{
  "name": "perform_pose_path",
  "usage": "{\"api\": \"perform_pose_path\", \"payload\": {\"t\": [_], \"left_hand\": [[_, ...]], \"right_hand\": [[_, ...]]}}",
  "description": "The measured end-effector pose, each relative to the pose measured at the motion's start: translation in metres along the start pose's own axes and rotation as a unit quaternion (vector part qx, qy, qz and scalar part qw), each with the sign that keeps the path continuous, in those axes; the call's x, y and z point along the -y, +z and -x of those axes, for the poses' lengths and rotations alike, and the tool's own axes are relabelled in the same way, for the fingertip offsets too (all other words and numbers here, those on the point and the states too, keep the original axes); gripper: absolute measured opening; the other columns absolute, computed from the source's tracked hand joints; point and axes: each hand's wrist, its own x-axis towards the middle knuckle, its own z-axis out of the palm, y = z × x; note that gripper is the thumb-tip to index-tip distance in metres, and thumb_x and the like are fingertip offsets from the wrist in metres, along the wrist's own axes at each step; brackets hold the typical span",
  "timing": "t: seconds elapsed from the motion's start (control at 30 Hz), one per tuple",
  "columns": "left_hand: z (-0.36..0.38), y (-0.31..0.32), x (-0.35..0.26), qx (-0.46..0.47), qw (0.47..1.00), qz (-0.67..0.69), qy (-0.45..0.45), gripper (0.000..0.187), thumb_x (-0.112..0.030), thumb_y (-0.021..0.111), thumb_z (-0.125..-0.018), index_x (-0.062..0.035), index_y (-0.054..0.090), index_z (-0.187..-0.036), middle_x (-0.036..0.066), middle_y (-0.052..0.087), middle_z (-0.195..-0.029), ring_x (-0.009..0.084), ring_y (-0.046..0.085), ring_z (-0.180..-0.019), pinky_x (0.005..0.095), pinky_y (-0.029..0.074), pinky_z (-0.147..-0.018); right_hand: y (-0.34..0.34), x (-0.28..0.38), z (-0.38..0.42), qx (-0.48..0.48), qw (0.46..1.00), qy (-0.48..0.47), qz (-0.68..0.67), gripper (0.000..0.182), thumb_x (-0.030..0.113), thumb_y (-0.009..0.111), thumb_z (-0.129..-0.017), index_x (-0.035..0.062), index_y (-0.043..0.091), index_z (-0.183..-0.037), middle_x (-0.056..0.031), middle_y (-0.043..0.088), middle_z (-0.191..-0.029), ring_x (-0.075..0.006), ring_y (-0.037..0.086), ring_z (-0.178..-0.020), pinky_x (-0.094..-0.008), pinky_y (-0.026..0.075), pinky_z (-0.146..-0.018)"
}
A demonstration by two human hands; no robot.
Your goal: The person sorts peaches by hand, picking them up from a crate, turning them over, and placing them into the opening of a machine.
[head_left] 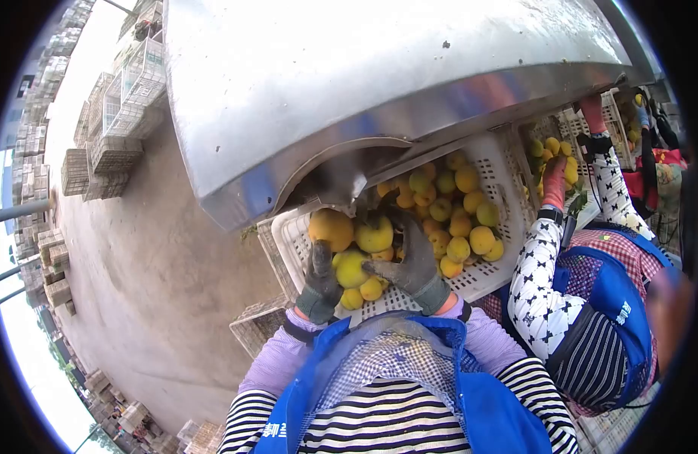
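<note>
Both my hands wear dark grey gloves and work over a white slatted crate [508, 178] of yellow peaches. My left hand [319, 286] is closed on an orange-yellow peach [331, 228] at the crate's left end, with some of its fingers hidden. My right hand [417, 261] curls its fingers round a greenish-yellow peach [374, 234], its thumb pointing left below it. Between the hands lies a bright yellow peach [352, 268]. More peaches [459, 223] fill the crate to the right of my right hand.
A metal housing [394, 60] with a curved cut-out overhangs the crate's far side. A co-worker in a blue apron [621, 310] stands close on my right, with a hand [553, 183] at another crate of peaches. Stacked crates [111, 163] stand on the floor at left.
</note>
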Motion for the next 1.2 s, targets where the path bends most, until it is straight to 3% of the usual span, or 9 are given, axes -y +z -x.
{"api": "perform_pose_path", "payload": {"t": [0.2,0.33,0.43,0.57,0.77,0.83,0.97,1.07,1.2], "left_hand": [[0.019,-0.004,-0.036,-0.002,0.990,-0.006,0.142,0.063,-0.043,0.056,-0.096,-0.0028,0.039,-0.140,0.014,0.053,-0.132,0.0266,0.057,-0.118,0.0399,0.052,-0.097],[0.027,-0.017,-0.046,-0.089,0.993,-0.019,0.080,0.058,-0.045,0.065,-0.090,-0.0031,0.051,-0.128,0.011,0.064,-0.106,0.0201,0.066,-0.091,0.0317,0.056,-0.076],[0.038,-0.046,-0.040,-0.036,0.995,-0.076,0.044,0.065,-0.041,0.062,-0.091,-0.0017,0.042,-0.139,0.009,0.058,-0.123,0.0192,0.057,-0.113,0.0331,0.049,-0.094],[0.039,-0.046,-0.052,-0.026,0.997,-0.040,0.063,0.068,-0.033,0.065,-0.090,-0.0015,0.038,-0.144,0.010,0.054,-0.129,0.0199,0.054,-0.116,0.0330,0.045,-0.099],[0.036,-0.053,-0.053,-0.015,0.993,-0.004,0.116,0.076,-0.021,0.070,-0.090,-0.0022,0.028,-0.151,0.012,0.048,-0.136,0.0230,0.051,-0.124,0.0370,0.042,-0.107],[0.034,-0.058,-0.043,-0.015,0.988,-0.056,0.146,0.077,-0.024,0.071,-0.090,-0.0016,0.028,-0.150,0.013,0.048,-0.137,0.0228,0.050,-0.125,0.0374,0.042,-0.106],[0.024,-0.043,-0.041,-0.033,0.976,-0.126,0.173,0.077,-0.034,0.067,-0.093,0.0007,0.029,-0.149,0.014,0.047,-0.139,0.0226,0.048,-0.126,0.0374,0.041,-0.107],[0.021,-0.028,-0.045,-0.004,0.983,-0.113,0.144,0.072,-0.039,0.060,-0.096,0.0022,0.031,-0.148,0.015,0.047,-0.140,0.0225,0.048,-0.126,0.0372,0.039,-0.108],[0.026,-0.016,-0.047,0.052,0.988,-0.092,0.116,0.067,-0.041,0.052,-0.100,0.0018,0.031,-0.148,0.016,0.044,-0.144,0.0249,0.046,-0.130,0.0375,0.037,-0.109]], "right_hand": [[0.023,0.056,-0.036,-0.064,0.987,-0.125,0.074,0.072,0.031,0.086,-0.064,0.0066,0.058,-0.126,-0.0171,0.056,-0.119,-0.0346,0.055,-0.111,-0.0424,0.048,-0.094],[0.048,0.040,-0.077,-0.119,0.937,-0.205,0.258,0.062,0.035,0.082,-0.065,0.0077,0.063,-0.118,-0.0137,0.063,-0.105,-0.0344,0.062,-0.096,-0.0425,0.052,-0.082],[0.064,0.029,-0.082,-0.145,0.919,-0.209,0.302,0.059,0.039,0.081,-0.067,0.0080,0.064,-0.115,-0.0126,0.066,-0.100,-0.0336,0.064,-0.093,-0.0431,0.052,-0.082],[0.076,0.032,-0.092,-0.192,0.909,-0.239,0.283,0.051,0.038,0.079,-0.070,0.0096,0.066,-0.111,-0.0112,0.066,-0.099,-0.0325,0.064,-0.089,-0.0433,0.052,-0.076],[0.092,0.017,-0.130,-0.125,0.905,-0.224,0.338,0.036,0.031,0.078,-0.073,0.0110,0.067,-0.102,-0.0096,0.064,-0.089,-0.0303,0.063,-0.081,-0.0430,0.049,-0.067],[0.071,0.045,-0.123,-0.026,0.915,-0.176,0.362,0.043,0.033,0.078,-0.074,0.0106,0.066,-0.108,-0.0093,0.063,-0.089,-0.0305,0.062,-0.080,-0.0438,0.049,-0.072],[0.024,0.111,-0.074,0.062,0.967,-0.168,0.181,0.064,0.038,0.080,-0.074,0.0081,0.059,-0.127,-0.0129,0.063,-0.108,-0.0328,0.062,-0.094,-0.0421,0.049,-0.088],[0.024,0.092,-0.043,0.155,0.962,-0.173,0.142,0.081,0.038,0.082,-0.074,0.0037,0.048,-0.139,-0.0167,0.057,-0.127,-0.0316,0.057,-0.115,-0.0396,0.044,-0.101],[0.022,0.078,-0.036,0.168,0.977,-0.091,-0.090,0.081,0.040,0.081,-0.074,0.0074,0.049,-0.140,-0.0192,0.050,-0.133,-0.0354,0.055,-0.117,-0.0404,0.045,-0.100]]}}
